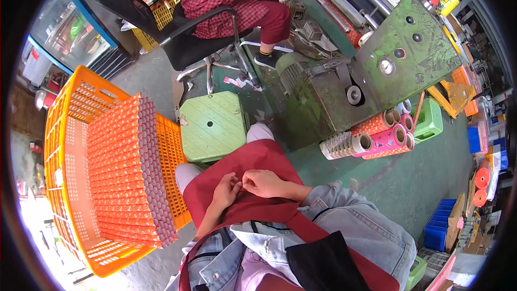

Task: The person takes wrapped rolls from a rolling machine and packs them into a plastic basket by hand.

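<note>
Both my hands are together just above the dark red apron on my lap. My left hand has its fingers curled inward, thumb near the fingertips of the other hand. Bent and pressed together are the fingers of my right hand. Whether anything small is pinched between them is hidden. A green plastic stool stands in front of my knees. To the left, an orange plastic crate holds a tall stack of red patterned paper tubes, their open ends facing right.
A green machine with a gauge stands ahead to the right. Patterned rolls stand beside it on the floor. A person in a checked shirt sits on a black office chair ahead. Blue bins are at far right.
</note>
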A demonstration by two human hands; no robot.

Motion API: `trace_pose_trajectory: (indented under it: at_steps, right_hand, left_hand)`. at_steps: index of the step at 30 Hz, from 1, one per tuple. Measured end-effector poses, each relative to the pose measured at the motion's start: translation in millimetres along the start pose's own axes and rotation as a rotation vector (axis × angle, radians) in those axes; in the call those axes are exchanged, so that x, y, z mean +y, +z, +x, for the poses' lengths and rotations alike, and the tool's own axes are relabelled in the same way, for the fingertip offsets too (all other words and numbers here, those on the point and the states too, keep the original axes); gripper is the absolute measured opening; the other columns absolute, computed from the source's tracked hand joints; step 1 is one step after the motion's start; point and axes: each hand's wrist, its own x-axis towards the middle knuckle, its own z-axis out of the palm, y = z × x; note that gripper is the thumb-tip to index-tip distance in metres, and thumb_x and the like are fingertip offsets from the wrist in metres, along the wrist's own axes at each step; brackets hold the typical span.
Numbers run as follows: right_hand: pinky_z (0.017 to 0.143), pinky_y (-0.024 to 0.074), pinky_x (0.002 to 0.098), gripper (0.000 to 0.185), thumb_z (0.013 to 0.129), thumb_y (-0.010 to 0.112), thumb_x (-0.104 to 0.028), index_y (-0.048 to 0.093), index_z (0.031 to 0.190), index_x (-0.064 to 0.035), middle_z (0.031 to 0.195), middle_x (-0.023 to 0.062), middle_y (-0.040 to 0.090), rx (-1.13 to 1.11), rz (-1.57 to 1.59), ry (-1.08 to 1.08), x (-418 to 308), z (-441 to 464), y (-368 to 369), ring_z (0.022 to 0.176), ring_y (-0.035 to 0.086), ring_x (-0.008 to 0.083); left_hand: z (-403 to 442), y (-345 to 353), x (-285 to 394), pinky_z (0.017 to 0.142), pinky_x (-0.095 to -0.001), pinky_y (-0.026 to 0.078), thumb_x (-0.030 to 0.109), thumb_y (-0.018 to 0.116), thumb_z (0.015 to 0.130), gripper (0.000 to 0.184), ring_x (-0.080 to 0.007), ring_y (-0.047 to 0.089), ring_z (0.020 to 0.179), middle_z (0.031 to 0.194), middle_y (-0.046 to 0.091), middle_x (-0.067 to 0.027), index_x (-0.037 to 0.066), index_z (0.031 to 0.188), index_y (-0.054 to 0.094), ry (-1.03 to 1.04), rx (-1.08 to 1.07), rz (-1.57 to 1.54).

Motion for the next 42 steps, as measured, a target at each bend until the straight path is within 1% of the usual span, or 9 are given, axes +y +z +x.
trace_pose_trajectory:
  at_steps: [16,20,24,27,29,31,34,39,42]
  right_hand:
    - [0.061,0.0476,0.0395,0.012,0.083,0.063,-0.017,0.058,0.086,-0.007,0.081,0.0083,0.061,0.093,0.014,-0.059,-1,1,-12,0.071,0.061,0.0258]
    - [0.064,0.0471,0.0388,0.009,0.079,0.066,-0.013,0.059,0.081,-0.0081,0.079,0.0081,0.059,0.427,-0.108,-0.173,-7,0,-60,0.074,0.059,0.0262]
    - [0.067,0.0444,0.0386,0.012,0.073,0.068,-0.005,0.059,0.078,-0.01,0.078,0.0075,0.059,0.896,-0.478,-0.202,-12,9,-189,0.075,0.055,0.029]
    - [0.076,0.0427,0.0423,0.031,0.073,0.072,-0.013,0.054,0.096,-0.0045,0.089,0.0118,0.057,1.143,-1.001,-0.172,9,49,-315,0.084,0.054,0.0309]
    - [0.08,0.0437,0.0436,0.036,0.073,0.073,-0.022,0.055,0.099,-0.004,0.095,0.0121,0.057,1.145,-1.204,0.08,34,96,-380,0.096,0.053,0.0304]
    - [0.079,0.0438,0.0425,0.031,0.075,0.066,-0.019,0.057,0.101,-0.0048,0.097,0.0099,0.056,1.02,-1.424,0.31,87,140,-434,0.095,0.052,0.0257]
    - [0.084,0.0468,0.0447,0.026,0.077,0.066,-0.022,0.06,0.098,-0.0068,0.1,0.0109,0.061,1.032,-1.383,0.528,142,184,-469,0.101,0.058,0.0291]
    - [0.081,0.0507,0.0465,0.025,0.079,0.062,-0.022,0.062,0.097,-0.0043,0.1,0.0141,0.065,1.014,-1.098,0.637,142,164,-478,0.097,0.063,0.0334]
    - [0.079,0.0524,0.047,0.026,0.078,0.062,-0.022,0.062,0.097,-0.0035,0.1,0.0172,0.066,0.744,-0.977,0.647,105,79,-452,0.092,0.064,0.0363]
  left_hand:
    - [3,0,3,0.07,-0.0329,0.051,0.021,0.067,0.085,0.045,-0.0224,0.062,0.077,0.098,0.063,-0.0124,-0.001,0.12,0.051,-0.012,-0.016,0.043]
    - [7,0,1,0.069,-0.0303,0.052,0.016,0.065,0.087,0.043,-0.0199,0.063,0.077,0.096,0.064,-0.0116,-0.003,0.121,0.047,0.004,-0.036,0.081]
    - [15,-2,4,0.07,-0.0309,0.052,0.018,0.065,0.087,0.044,-0.0203,0.063,0.077,0.096,0.064,-0.0126,-0.003,0.121,0.047,-0.013,-0.083,0.122]
    - [26,-1,4,0.07,-0.0316,0.052,0.019,0.065,0.087,0.045,-0.0206,0.064,0.078,0.097,0.065,-0.0134,-0.003,0.121,0.048,0.05,-0.07,0.203]
    - [27,4,9,0.071,-0.032,0.052,0.019,0.065,0.087,0.045,-0.0207,0.064,0.078,0.097,0.065,-0.0138,-0.003,0.122,0.048,0.073,-0.064,0.236]
    - [33,0,21,0.073,-0.0346,0.052,0.022,0.065,0.086,0.045,-0.0228,0.064,0.079,0.101,0.063,-0.0137,0.0,0.122,0.049,-0.048,-0.09,0.155]
    - [39,-9,32,0.074,-0.0356,0.052,0.023,0.065,0.086,0.045,-0.0238,0.064,0.08,0.102,0.063,-0.0139,0.001,0.122,0.049,-0.111,-0.076,0.128]
    - [40,-5,37,0.074,-0.0348,0.052,0.023,0.064,0.087,0.044,-0.0243,0.064,0.083,0.102,0.063,-0.0146,0.001,0.122,0.049,-0.162,-0.066,0.122]
    - [53,-2,46,0.075,-0.0346,0.052,0.023,0.064,0.087,0.043,-0.0251,0.064,0.084,0.101,0.062,-0.0147,0.001,0.121,0.05,-0.103,-0.086,0.119]
